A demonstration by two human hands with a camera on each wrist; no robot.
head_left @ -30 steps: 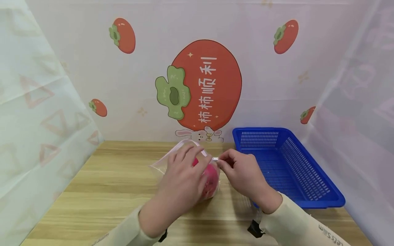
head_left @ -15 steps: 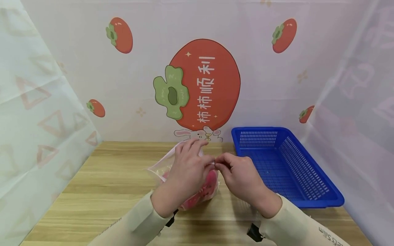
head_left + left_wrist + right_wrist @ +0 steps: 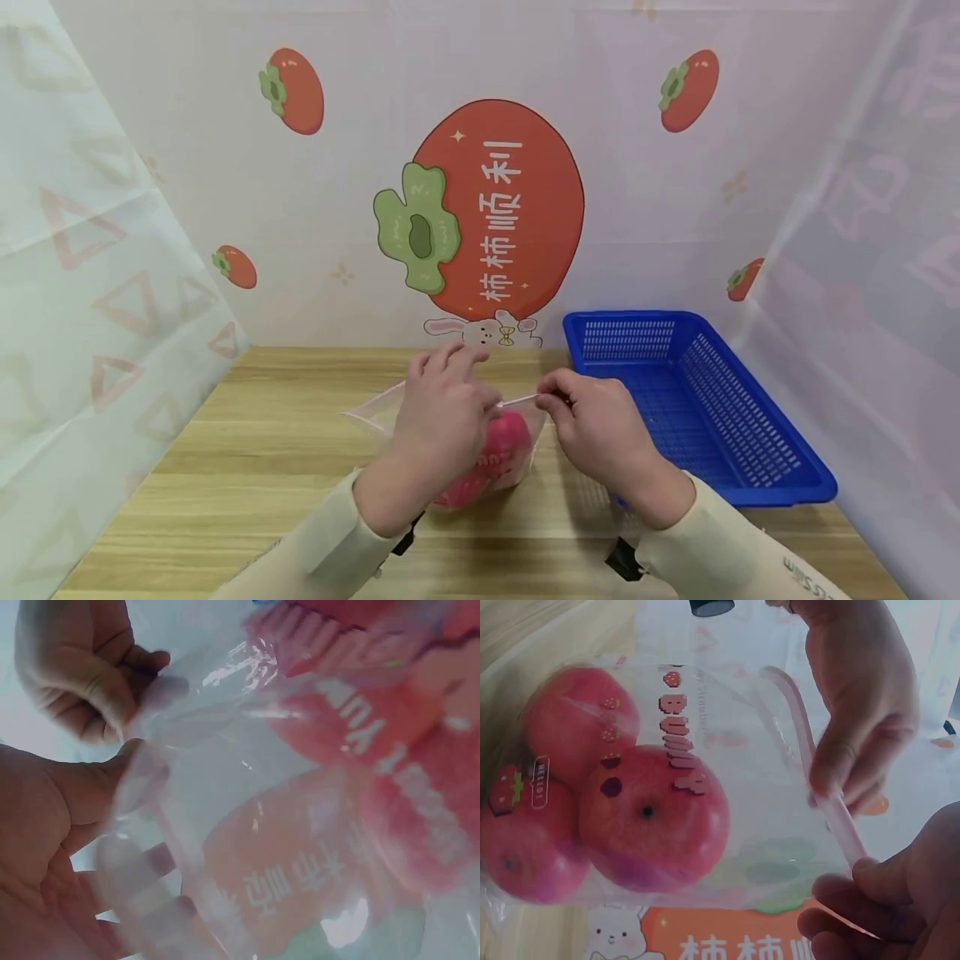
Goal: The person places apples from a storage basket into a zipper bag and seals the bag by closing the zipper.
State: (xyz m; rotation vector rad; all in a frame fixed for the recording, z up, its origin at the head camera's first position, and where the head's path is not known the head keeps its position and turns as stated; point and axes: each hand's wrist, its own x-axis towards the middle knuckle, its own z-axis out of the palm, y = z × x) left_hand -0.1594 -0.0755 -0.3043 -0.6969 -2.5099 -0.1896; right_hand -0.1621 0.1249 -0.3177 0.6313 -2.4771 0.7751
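Note:
A clear printed zip bag (image 3: 761, 825) holds three round red fruits that look like apples (image 3: 651, 817). It stands on the table with its pale pink top strip (image 3: 846, 832) stretched between both hands. My left hand (image 3: 442, 417) pinches this strip with thumb and index finger; its other fingers are spread over the bag. At the bag's right top corner, my right hand (image 3: 603, 425) pinches the strip's end between thumb and curled fingers. Left of my left hand, the strip looks parted in the head view. The left hand hides much of the bag there.
A blue plastic basket (image 3: 720, 400) stands to the right, close beside my right hand. The wooden table (image 3: 247, 475) reaches back to a printed cloth backdrop (image 3: 630, 183). Further cloth walls (image 3: 97, 275) rise on both sides.
My left hand first moved right to meet the right hand at the bag's corner, then slid back left along the strip. My right hand keeps its pinch near the corner.

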